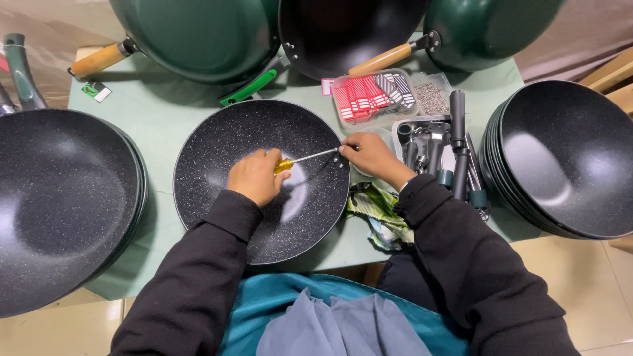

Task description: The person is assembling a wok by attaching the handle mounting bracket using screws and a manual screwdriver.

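Here, head view: a speckled black wok (pixel 264 191) lies on the green surface (pixel 165 112), directly in front of the person. The left hand (pixel 254 175) is closed around the yellow handle of a screwdriver (pixel 303 159), held over the wok's inside. The shaft runs to the right, and its tip meets the wok's right rim. The right hand (pixel 370 155) is closed in a pinch at that same rim spot, fingertips touching the rim beside the tip; what it pinches is too small to tell. Both sleeves are black.

Just right of the right hand is a tray of dark handles (pixel 438 155). Behind it sits a clear box of red and grey striped parts (pixel 372 95), with a bag of small screws (pixel 432 97) beside it. A green patterned cloth (pixel 379 211) lies at the surface's near edge, under the right wrist.

A stack of black woks (pixel 66 198) stands at left, another stack (pixel 567 158) at right. Three green pans with handles fitted (pixel 198 33) lie along the far edge.
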